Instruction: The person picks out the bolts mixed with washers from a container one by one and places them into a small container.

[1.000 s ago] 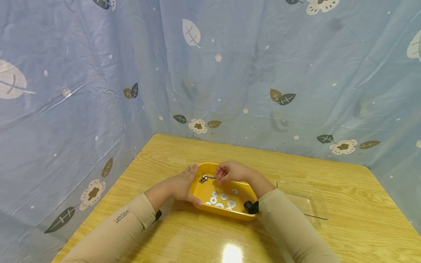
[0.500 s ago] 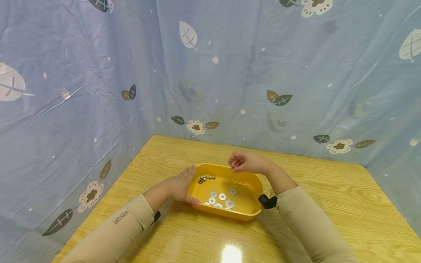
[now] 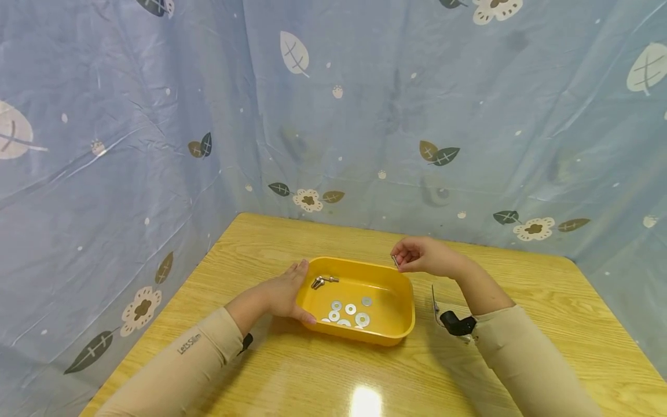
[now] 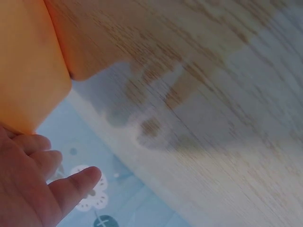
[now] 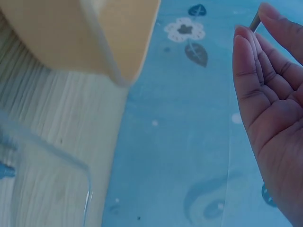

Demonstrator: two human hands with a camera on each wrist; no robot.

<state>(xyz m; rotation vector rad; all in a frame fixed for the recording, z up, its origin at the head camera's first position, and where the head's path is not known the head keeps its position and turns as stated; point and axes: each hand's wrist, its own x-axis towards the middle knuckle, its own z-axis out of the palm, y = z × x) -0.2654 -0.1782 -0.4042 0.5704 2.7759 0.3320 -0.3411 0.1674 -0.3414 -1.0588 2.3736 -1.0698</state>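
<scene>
A yellow plastic bin (image 3: 385, 313) sits on the table. My left hand (image 3: 278, 292) rests against its left end, thumb along the front rim and fingers extended toward the back. In the left wrist view the fingers (image 4: 78, 187) look straight and relaxed. Several silver bolts (image 3: 319, 282) lie in the bin's back left corner, and several flat washers (image 3: 350, 309) are spread along its front. Right of the bin and above the table, my right hand (image 3: 432, 256) pinches one bolt (image 3: 395, 262) between thumb and fingertips; only its shank (image 5: 255, 22) shows in the right wrist view.
A clear plastic box (image 5: 87, 182) stands right of the bin, largely hidden by my right forearm in the head view; something blue (image 5: 6, 171) shows through it. A patterned blue curtain (image 3: 365, 116) hangs behind and left of the wooden table (image 3: 292, 370).
My right hand has lifted a bolt out of the bin and carried it rightward past the bin's right end. The left hand stays at the bin.
</scene>
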